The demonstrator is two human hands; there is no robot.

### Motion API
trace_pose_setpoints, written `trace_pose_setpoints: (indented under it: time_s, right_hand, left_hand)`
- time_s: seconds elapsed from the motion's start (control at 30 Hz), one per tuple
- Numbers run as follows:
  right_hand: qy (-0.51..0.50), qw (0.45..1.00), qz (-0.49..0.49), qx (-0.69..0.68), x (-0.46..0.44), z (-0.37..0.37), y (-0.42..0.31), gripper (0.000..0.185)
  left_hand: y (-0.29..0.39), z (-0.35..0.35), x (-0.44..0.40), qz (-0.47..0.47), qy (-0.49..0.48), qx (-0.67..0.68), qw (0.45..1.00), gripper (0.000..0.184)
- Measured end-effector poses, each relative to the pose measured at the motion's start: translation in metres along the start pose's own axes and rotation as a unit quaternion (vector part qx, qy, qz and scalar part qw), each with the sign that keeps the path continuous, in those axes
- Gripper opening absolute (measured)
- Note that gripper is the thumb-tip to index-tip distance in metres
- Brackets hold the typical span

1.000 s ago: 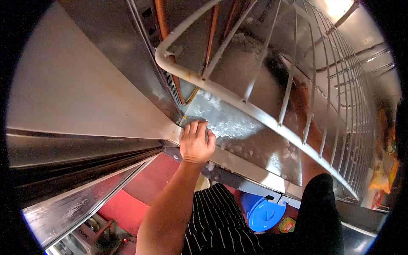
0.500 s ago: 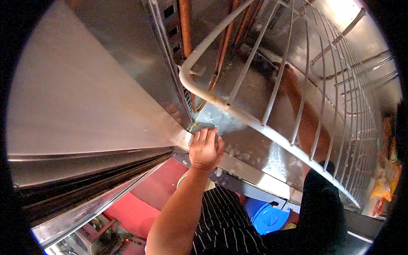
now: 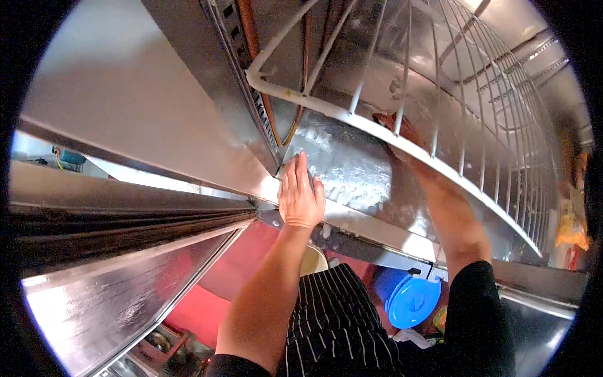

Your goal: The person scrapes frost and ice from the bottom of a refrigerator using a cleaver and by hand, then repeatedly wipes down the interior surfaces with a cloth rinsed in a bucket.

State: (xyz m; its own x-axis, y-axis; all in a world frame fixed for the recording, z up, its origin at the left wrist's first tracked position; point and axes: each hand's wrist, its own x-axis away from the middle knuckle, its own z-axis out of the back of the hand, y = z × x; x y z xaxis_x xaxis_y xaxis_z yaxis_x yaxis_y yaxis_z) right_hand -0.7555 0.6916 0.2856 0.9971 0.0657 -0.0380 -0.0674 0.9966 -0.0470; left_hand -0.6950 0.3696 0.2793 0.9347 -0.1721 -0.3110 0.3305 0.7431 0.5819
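Observation:
My left hand point(image 3: 301, 198) rests on the front ledge point(image 3: 370, 224) of a metal cabinet, fingers extended and holding nothing. Beyond it lies the wet, shiny cabinet floor point(image 3: 342, 166), with whitish ice or water on it. My right arm reaches inside beneath a white wire rack point(image 3: 389, 137). Behind the rack's bars, my right hand point(image 3: 402, 129) is dark and partly hidden near the cabinet floor; its fingers and anything in them cannot be made out.
A cabinet door with a dark seal point(image 3: 144, 229) stands open at the left. Copper pipes point(image 3: 249, 31) run up the inner corner. Below are a blue lidded bin point(image 3: 414, 301), a pale bucket point(image 3: 313, 260) and red flooring point(image 3: 201, 308). Orange packaging point(image 3: 573, 220) is at the right.
My left hand has flattened, its fingers now stretched forward. My right hand has come from deep inside toward the front of the cabinet floor. The camera view has shifted.

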Motion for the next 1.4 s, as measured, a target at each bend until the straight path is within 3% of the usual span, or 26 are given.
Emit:
trace_pose_setpoints:
  time_s: [0.03, 0.07, 0.13, 0.17, 0.2, 0.3, 0.33, 0.53, 0.7, 0.77, 0.8, 0.87, 0.9, 1.0, 1.13, 1.3, 1.37, 1.4]
  right_hand:
    - [-0.002, 1.000, 0.024, -0.002, 0.006, -0.011, 0.005, 0.041]
    - [0.049, 0.998, -0.026, -0.039, 0.025, -0.003, -0.011, 0.043]
    - [-0.009, 0.999, -0.027, 0.028, 0.044, 0.011, -0.027, 0.046]
    - [-0.070, 0.995, -0.069, -0.029, 0.047, 0.030, -0.040, 0.049]
    - [0.012, 0.999, -0.010, 0.033, 0.059, 0.004, -0.029, 0.051]
    - [-0.058, 0.996, -0.021, -0.072, 0.081, 0.043, -0.058, 0.053]
    - [0.031, 0.998, 0.037, -0.034, 0.090, 0.044, -0.065, 0.052]
    - [-0.009, 0.995, 0.010, -0.102, 0.135, 0.056, -0.082, 0.048]
    - [0.029, 0.977, -0.046, -0.206, 0.166, 0.066, -0.078, 0.042]
    - [0.024, 0.932, -0.130, -0.336, 0.178, 0.062, -0.063, 0.038]
    - [0.023, 0.932, -0.131, -0.336, 0.184, 0.062, -0.056, 0.038]
    - [0.056, 0.839, -0.287, -0.460, 0.198, 0.063, -0.045, 0.034]
    - [0.055, 0.839, -0.289, -0.458, 0.204, 0.064, -0.041, 0.034]
    - [0.150, 0.692, -0.467, -0.529, 0.217, 0.071, -0.030, 0.038]
    - [0.167, 0.710, -0.512, -0.453, 0.233, 0.046, 0.002, 0.025]
    - [0.123, 0.704, -0.529, -0.458, 0.211, 0.028, 0.015, 0.030]
    - [0.070, 0.757, -0.477, -0.441, 0.188, 0.023, 0.016, 0.039]
    - [0.068, 0.756, -0.476, -0.444, 0.175, 0.016, 0.019, 0.039]
  left_hand:
    - [-0.001, -0.001, 0.001, 0.004, -0.011, 0.006, 1.000, 0.065]
    - [-0.003, -0.001, 0.001, 0.000, -0.015, 0.008, 1.000, 0.065]
    - [-0.005, -0.004, 0.000, -0.014, 0.000, 0.011, 1.000, 0.065]
    - [-0.005, -0.005, 0.000, -0.012, -0.007, 0.008, 1.000, 0.065]
    - [-0.006, -0.006, 0.000, -0.016, -0.010, 0.011, 1.000, 0.065]
    - [-0.004, -0.004, 0.000, -0.008, -0.012, 0.007, 1.000, 0.067]
    - [-0.004, -0.004, -0.001, -0.012, -0.015, 0.008, 1.000, 0.067]
    - [-0.003, -0.003, -0.002, -0.002, -0.019, 0.006, 1.000, 0.066]
    - [-0.007, -0.008, -0.002, -0.015, -0.010, 0.008, 1.000, 0.065]
    - [-0.005, -0.006, -0.003, -0.016, -0.020, -0.008, 1.000, 0.062]
    - [-0.003, -0.005, -0.003, -0.017, -0.028, -0.024, 0.999, 0.059]
    - [-0.004, -0.008, -0.004, -0.020, -0.032, -0.043, 0.998, 0.057]
    - [-0.004, -0.009, -0.004, -0.024, -0.036, -0.064, 0.997, 0.055]
    - [-0.005, -0.009, -0.004, -0.026, -0.045, -0.058, 0.997, 0.051]
    - [-0.006, -0.011, -0.002, -0.030, -0.026, -0.043, 0.998, 0.049]
    - [-0.008, -0.011, -0.001, -0.035, -0.020, -0.041, 0.998, 0.047]
    - [-0.009, -0.011, -0.002, -0.046, -0.009, -0.034, 0.998, 0.048]
    - [-0.009, -0.010, -0.002, -0.045, -0.009, -0.038, 0.998, 0.048]
